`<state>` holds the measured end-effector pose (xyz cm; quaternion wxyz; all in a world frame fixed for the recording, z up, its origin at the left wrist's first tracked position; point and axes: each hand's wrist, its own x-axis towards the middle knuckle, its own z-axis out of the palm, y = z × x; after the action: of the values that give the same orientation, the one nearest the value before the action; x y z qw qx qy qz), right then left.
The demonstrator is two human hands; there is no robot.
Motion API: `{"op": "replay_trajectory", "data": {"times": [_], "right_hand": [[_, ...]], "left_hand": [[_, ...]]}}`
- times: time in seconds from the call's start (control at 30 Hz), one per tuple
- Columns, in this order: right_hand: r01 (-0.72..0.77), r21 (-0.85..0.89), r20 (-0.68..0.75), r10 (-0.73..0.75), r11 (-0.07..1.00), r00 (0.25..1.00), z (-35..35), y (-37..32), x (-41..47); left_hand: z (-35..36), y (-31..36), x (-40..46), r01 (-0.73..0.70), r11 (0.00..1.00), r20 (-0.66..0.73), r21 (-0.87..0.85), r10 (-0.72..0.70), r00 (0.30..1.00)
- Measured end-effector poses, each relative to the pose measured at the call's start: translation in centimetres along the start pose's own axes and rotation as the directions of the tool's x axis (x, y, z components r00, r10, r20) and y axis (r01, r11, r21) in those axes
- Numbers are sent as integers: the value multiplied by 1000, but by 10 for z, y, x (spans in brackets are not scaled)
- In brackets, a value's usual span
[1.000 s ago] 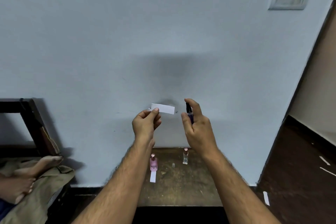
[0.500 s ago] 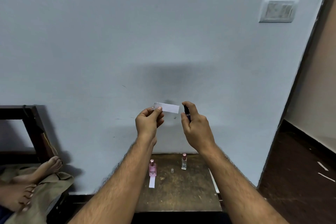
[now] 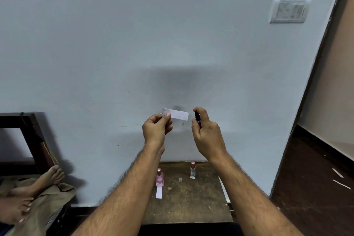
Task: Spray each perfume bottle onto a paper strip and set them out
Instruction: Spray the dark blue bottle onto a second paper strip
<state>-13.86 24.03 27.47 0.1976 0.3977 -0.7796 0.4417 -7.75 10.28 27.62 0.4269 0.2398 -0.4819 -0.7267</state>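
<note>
A paper strip (image 3: 177,114) is held up in the left hand (image 3: 156,129), just left of a bottle (image 3: 197,120) gripped in the right hand (image 3: 207,136). Below, on the table (image 3: 191,205), one bottle (image 3: 159,178) is set at the far left on a second strip (image 3: 159,192), another bottle (image 3: 192,170) farther right.

We are looking into a room of a home: a plain pale-blue painted wall (image 3: 134,34) is carrying a switch plate (image 3: 289,10), and dark flooring (image 3: 316,188) is running through a doorway at the right. A worn wooden table (image 3: 191,203) is standing against the wall, and someone's bare feet (image 3: 28,193) are resting on a cloth-covered wooden-framed bed (image 3: 36,140) at the left.
</note>
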Motion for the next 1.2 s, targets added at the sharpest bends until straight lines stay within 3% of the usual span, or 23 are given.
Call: {"op": "replay_trajectory", "data": {"times": [1.2], "right_hand": [[-37,-36,6,37,999,999,3,10,-3]], "left_hand": [[1,-5,5,1,1000,-4,24,-1,1000]]}}
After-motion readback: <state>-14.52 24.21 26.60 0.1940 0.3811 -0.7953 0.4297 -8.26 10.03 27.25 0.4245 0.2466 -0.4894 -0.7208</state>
